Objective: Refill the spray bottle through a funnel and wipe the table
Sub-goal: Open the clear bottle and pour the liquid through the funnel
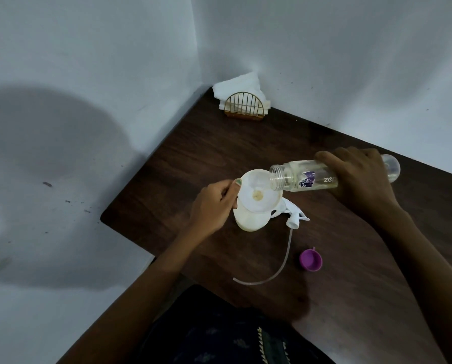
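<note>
A white spray bottle (248, 219) stands on the dark wooden table (351, 271) with a white funnel (261, 190) in its neck. My left hand (214, 203) pinches the funnel's left rim. My right hand (361, 177) grips a clear water bottle (306, 178), tipped nearly flat with its open mouth over the funnel. A little pale liquid lies in the funnel's middle. The white spray head (295, 215) with its long tube (280, 264) lies on the table just right of the spray bottle.
A purple cap (310, 260) lies on the table near the tube. A wire holder with white napkins (243, 105) stands in the far corner by the walls. The table's left edge runs close to the wall.
</note>
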The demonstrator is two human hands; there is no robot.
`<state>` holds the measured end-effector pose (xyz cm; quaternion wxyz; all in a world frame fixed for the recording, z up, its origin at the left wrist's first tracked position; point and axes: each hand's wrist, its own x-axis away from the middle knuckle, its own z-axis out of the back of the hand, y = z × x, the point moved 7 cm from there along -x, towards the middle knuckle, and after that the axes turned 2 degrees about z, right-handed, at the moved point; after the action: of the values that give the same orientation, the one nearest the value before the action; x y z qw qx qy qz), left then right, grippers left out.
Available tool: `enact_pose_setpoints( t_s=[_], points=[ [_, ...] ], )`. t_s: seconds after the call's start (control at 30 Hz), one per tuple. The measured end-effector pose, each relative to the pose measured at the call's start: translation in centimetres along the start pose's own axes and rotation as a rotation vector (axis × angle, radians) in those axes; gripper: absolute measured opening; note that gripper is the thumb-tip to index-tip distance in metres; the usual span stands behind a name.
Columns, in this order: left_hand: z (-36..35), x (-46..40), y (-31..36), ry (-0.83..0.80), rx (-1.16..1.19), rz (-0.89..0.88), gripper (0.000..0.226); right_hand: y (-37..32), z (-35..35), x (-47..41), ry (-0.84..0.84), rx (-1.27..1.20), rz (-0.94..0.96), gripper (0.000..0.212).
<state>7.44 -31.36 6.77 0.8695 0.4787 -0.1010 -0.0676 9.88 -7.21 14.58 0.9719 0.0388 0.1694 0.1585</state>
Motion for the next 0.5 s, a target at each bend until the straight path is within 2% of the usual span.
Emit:
enact_pose_setpoints(
  t_s=[0.5],
  points=[
    [0.05,-0.04,-0.1,0.009,-0.006,0.002,0.044,-0.16,0.21,-0.09,0.009,0.006,0.011,0.061]
  ],
)
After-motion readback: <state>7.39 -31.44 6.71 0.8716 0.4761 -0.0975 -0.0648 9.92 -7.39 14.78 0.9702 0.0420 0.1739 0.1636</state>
